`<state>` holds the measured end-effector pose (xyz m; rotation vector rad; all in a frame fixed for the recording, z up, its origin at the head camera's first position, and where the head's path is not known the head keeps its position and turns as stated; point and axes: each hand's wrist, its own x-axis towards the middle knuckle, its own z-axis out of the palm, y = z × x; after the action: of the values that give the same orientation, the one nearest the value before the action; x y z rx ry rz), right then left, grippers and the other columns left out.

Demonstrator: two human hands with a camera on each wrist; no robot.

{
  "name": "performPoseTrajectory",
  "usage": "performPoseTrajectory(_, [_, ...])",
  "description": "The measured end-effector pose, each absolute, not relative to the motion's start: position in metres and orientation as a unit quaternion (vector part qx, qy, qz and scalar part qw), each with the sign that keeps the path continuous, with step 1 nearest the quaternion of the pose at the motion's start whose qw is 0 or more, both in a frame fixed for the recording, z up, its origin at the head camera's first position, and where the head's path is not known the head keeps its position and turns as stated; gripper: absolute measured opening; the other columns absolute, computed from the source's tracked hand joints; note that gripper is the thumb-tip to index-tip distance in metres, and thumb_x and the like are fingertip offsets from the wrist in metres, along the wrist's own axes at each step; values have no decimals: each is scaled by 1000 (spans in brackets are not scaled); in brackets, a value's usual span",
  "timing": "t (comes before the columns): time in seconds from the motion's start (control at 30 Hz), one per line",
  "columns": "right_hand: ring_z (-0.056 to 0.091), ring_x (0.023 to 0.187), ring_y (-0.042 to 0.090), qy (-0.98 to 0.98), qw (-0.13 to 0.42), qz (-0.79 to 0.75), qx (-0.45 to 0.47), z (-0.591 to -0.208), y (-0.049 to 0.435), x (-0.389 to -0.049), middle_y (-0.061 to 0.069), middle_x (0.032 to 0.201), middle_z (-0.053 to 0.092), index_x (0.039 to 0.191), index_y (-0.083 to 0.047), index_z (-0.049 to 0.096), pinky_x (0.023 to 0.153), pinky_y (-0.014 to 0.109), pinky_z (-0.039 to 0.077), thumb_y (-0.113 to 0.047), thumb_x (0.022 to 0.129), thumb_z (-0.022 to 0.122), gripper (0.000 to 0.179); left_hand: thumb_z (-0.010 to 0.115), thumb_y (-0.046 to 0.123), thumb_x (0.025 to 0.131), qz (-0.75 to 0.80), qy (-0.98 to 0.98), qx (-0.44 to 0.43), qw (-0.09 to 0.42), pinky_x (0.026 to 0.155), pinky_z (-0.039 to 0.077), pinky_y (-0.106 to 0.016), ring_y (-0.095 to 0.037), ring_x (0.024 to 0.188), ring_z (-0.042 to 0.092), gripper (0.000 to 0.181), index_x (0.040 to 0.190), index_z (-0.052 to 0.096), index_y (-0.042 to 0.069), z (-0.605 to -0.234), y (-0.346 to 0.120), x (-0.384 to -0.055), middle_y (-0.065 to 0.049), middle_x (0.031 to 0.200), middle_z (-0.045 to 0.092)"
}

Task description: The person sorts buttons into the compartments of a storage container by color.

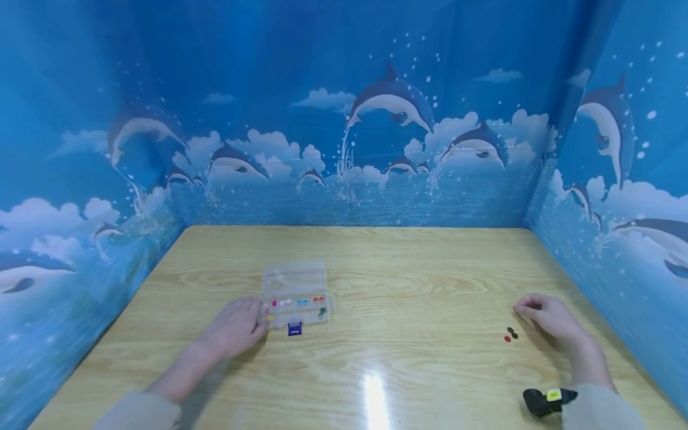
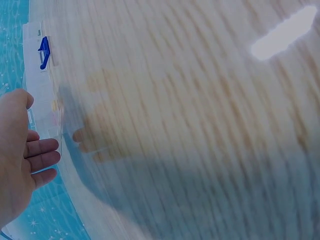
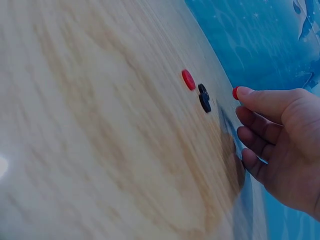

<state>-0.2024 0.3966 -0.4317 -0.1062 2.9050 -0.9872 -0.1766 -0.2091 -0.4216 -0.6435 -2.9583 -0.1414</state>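
A clear plastic box (image 1: 294, 315) stands on the left half of the table with its lid (image 1: 294, 278) folded back. Small buttons in several colours lie in its compartments, and a blue latch (image 1: 294, 328) is at its front. My left hand (image 1: 240, 322) lies against the box's left end, fingers loosely extended; whether the hidden index finger grips the wall is unclear. Far to the right, my right hand (image 1: 548, 316) pinches a red button (image 3: 235, 93) between thumb and fingers. Near it on the table lie another red button (image 3: 188, 79) and two black buttons (image 3: 204, 102), touching each other.
The wood-grain table (image 1: 408, 286) carries a bright light reflection near its front. A curtain (image 1: 301, 119) printed with dolphins surrounds its back and sides. A black device (image 1: 543, 402) with a yellow label sits by the right sleeve.
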Motion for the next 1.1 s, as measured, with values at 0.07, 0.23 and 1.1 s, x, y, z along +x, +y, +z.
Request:
performPoseTrajectory(0.07, [46,73,13,944,38,-326,-38,-431,393,-204,6,86,56,101,1,59,62,28,39,-29,95,52,31,55,27,89,-48,-975,-210,53,84,45,-44,-25,85,54,20,88,51,7,-423,-209,-177,-5,82,52])
performPoseTrajectory(0.23, [46,75,15,940,45,-335,-40,-430,382,-210,7,86,55,102,2,58,63,28,39,-30,95,52,33,55,26,89,-51,-974,-212,56,82,46,-43,-24,83,53,20,87,50,7,-425,-209,-176,-3,80,50])
performPoseTrajectory(1.1, [46,75,20,904,53,-423,-34,-424,308,-248,10,92,55,105,2,56,62,31,41,-26,94,55,30,54,27,90,-50,-975,-208,55,87,44,-46,-29,90,55,24,92,53,3,-426,-210,-177,-8,85,54])
